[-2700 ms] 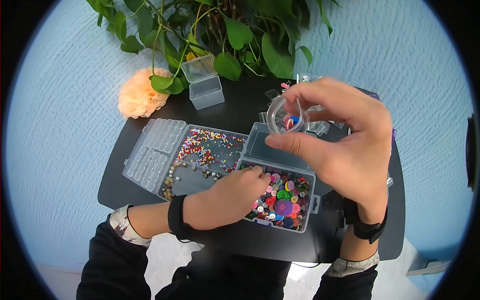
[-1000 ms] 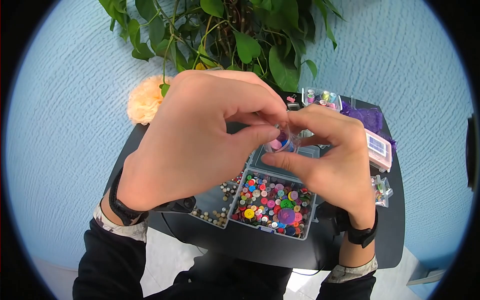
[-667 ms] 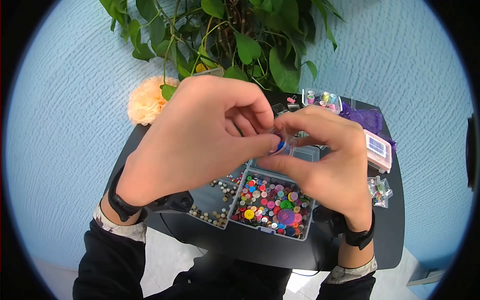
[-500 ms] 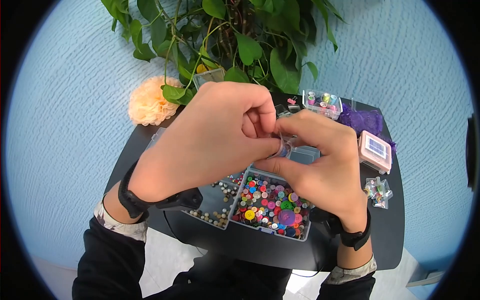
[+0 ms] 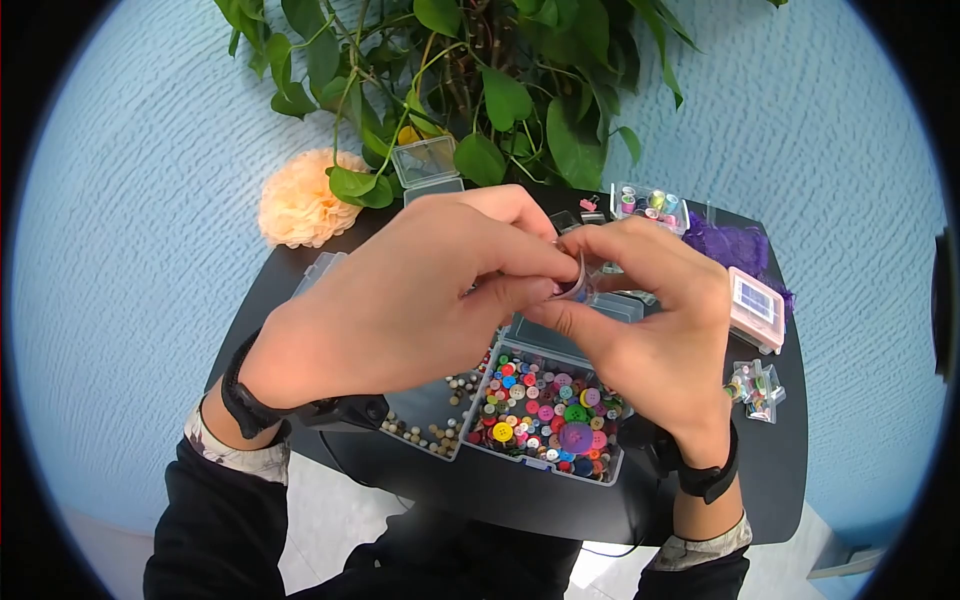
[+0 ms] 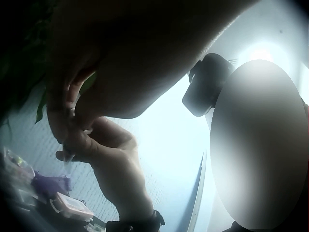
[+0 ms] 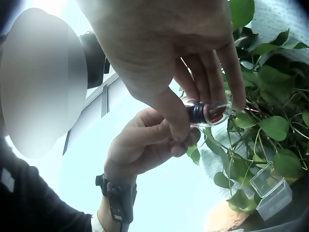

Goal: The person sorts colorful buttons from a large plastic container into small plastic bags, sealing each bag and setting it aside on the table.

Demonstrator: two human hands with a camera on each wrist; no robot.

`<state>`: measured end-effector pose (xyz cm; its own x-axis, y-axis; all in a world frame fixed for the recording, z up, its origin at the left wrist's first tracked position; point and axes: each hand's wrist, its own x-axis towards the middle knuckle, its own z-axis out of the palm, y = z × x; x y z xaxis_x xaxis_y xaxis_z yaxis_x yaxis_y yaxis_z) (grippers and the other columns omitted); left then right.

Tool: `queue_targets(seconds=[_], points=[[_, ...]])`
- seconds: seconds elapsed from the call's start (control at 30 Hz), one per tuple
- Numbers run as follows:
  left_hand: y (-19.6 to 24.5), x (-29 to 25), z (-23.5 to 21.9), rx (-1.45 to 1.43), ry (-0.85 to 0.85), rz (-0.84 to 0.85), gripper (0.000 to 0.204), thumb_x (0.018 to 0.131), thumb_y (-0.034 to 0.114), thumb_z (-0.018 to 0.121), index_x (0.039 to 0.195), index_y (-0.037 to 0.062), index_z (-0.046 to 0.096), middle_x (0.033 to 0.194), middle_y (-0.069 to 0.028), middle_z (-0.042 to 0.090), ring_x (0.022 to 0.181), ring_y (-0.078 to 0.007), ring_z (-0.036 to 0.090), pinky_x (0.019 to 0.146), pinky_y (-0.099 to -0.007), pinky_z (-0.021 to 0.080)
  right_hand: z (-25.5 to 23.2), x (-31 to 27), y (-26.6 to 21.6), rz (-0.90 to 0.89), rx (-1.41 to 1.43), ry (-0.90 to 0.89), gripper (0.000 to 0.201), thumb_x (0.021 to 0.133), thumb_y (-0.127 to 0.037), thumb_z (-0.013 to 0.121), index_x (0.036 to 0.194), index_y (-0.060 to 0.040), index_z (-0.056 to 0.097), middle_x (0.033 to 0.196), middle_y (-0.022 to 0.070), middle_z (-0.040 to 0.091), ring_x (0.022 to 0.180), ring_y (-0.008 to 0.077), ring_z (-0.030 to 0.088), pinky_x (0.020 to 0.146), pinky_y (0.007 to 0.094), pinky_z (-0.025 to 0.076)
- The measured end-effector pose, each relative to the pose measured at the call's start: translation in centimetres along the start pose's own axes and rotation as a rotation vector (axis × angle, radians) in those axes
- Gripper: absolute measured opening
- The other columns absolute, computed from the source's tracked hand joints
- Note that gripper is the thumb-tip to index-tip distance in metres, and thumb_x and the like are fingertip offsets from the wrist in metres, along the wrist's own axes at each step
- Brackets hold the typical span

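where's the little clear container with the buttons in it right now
In the head view the small clear container is held up at centre, pinched between the left hand and the right hand, above the open box of buttons.

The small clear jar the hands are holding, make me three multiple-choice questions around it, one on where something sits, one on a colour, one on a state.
1. Where is the small clear jar?
A. Held up between both hands
B. Lying on the table
C. Inside the button box

2. What colour is the paper flower?
A. Purple
B. Peach
C. Green

3. How is the button box?
A. Shut
B. Open, full of mixed buttons
C. Open, empty

Answers: 1 A, the left hand and right hand pinch it above the table. 2 B, it is pale orange. 3 B, its lid stands back and coloured buttons show.
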<state>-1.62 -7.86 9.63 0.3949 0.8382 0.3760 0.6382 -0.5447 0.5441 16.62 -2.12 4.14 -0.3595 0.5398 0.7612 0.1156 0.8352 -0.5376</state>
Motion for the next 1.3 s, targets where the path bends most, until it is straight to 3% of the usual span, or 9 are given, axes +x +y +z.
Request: queue_targets(seconds=[0.2, 0.27, 0.5, 0.67, 0.8, 1.07, 1.2, 1.27, 1.3], points=[[0.5, 0.1, -0.2, -0.015, -0.019, -0.036, 0.019, 0.088, -0.005, 0.066, 0.106, -0.0009, 0.072, 0.099, -0.0090, 0.066, 0.084, -0.0169, 0.066, 0.072, -0.0272, 0.055, -0.3, 0.0, 0.0, -0.022, 0.001, 0.017, 0.037, 0.063, 0.002, 0.085, 0.098, 0.0011, 0.071, 0.086, 0.0081, 0.068, 0.080, 0.0161, 0.066, 0.070, 0.0287, 0.057], [0.9, -0.2, -0.4, -0.242, 0.058, -0.213, 0.018, 0.086, -0.005, 0.069, 0.103, -0.0030, 0.072, 0.100, -0.0102, 0.068, 0.082, -0.0153, 0.067, 0.071, -0.0254, 0.056, -0.3, 0.0, -0.3, -0.007, 0.002, 0.028, 0.036, 0.064, 0.002, 0.084, 0.098, 0.0012, 0.071, 0.087, 0.0082, 0.068, 0.080, 0.0160, 0.066, 0.071, 0.0285, 0.058], [1.1, -0.1, -0.3, -0.261, 0.147, -0.205, 0.014, 0.083, -0.005, 0.073, 0.097, -0.0050, 0.073, 0.100, -0.0108, 0.068, 0.083, -0.0129, 0.067, 0.071, -0.0235, 0.056, -0.2, 0.0, -0.3, -0.022, 0.034, 0.074, 0.037, 0.064, 0.003, 0.083, 0.099, 0.0014, 0.071, 0.088, 0.0090, 0.069, 0.081, 0.0161, 0.066, 0.071, 0.0283, 0.058], [0.4, -0.2, -0.3, 0.033, 0.069, 0.053, 0.015, 0.081, -0.007, 0.071, 0.096, -0.0041, 0.073, 0.096, -0.0110, 0.069, 0.082, -0.0154, 0.067, 0.072, -0.0246, 0.055, 0.2, -0.2, -0.3, -0.094, -0.001, 0.093, 0.037, 0.062, 0.004, 0.083, 0.097, 0.0013, 0.070, 0.087, 0.0091, 0.069, 0.078, 0.0176, 0.066, 0.069, 0.0281, 0.056], [1.0, 0.5, -0.5, 0.032, 0.059, 0.049, 0.016, 0.081, -0.007, 0.071, 0.096, -0.0034, 0.073, 0.094, -0.0110, 0.069, 0.082, -0.0170, 0.067, 0.072, -0.0261, 0.055, -0.4, 0.3, -0.4, -0.085, 0.004, 0.095, 0.037, 0.062, 0.004, 0.083, 0.097, 0.0011, 0.070, 0.087, 0.0092, 0.069, 0.078, 0.0178, 0.066, 0.070, 0.0280, 0.055], [1.6, 0.3, -1.1, -0.196, 0.101, -0.289, 0.015, 0.078, -0.007, 0.076, 0.092, -0.0070, 0.072, 0.092, -0.0111, 0.070, 0.081, -0.0106, 0.068, 0.071, -0.0206, 0.056, 0.6, -0.1, -0.8, -0.115, -0.012, 0.082, 0.038, 0.062, 0.004, 0.084, 0.097, 0.0019, 0.070, 0.088, 0.0103, 0.069, 0.079, 0.0182, 0.066, 0.070, 0.0282, 0.055], [1.5, 0.2, -1.0, -0.184, 0.113, -0.287, 0.011, 0.079, -0.007, 0.075, 0.089, -0.0063, 0.072, 0.089, -0.0098, 0.070, 0.083, -0.0119, 0.068, 0.073, -0.0221, 0.056, 0.5, 0.0, -1.0, -0.113, -0.014, 0.095, 0.039, 0.062, 0.004, 0.084, 0.098, 0.0020, 0.069, 0.088, 0.0103, 0.069, 0.079, 0.0182, 0.067, 0.069, 0.0285, 0.056], [0.9, -0.2, -0.8, 0.015, 0.129, -0.003, 0.008, 0.080, -0.007, 0.074, 0.088, -0.0060, 0.072, 0.090, -0.0089, 0.071, 0.086, -0.0140, 0.067, 0.075, -0.0239, 0.056, 0.6, 0.0, -1.0, -0.117, -0.002, 0.104, 0.039, 0.062, 0.004, 0.084, 0.098, 0.0018, 0.070, 0.088, 0.0103, 0.069, 0.079, 0.0184, 0.067, 0.069, 0.0289, 0.056], [0.7, -0.3, -0.8, 0.014, 0.130, -0.002, 0.008, 0.080, -0.007, 0.074, 0.088, -0.0060, 0.072, 0.090, -0.0089, 0.071, 0.086, -0.0140, 0.067, 0.075, -0.0239, 0.056, 0.6, 0.0, -1.0, -0.117, -0.003, 0.103, 0.039, 0.062, 0.004, 0.084, 0.098, 0.0018, 0.070, 0.088, 0.0103, 0.069, 0.079, 0.0184, 0.067, 0.069, 0.0289, 0.056]])
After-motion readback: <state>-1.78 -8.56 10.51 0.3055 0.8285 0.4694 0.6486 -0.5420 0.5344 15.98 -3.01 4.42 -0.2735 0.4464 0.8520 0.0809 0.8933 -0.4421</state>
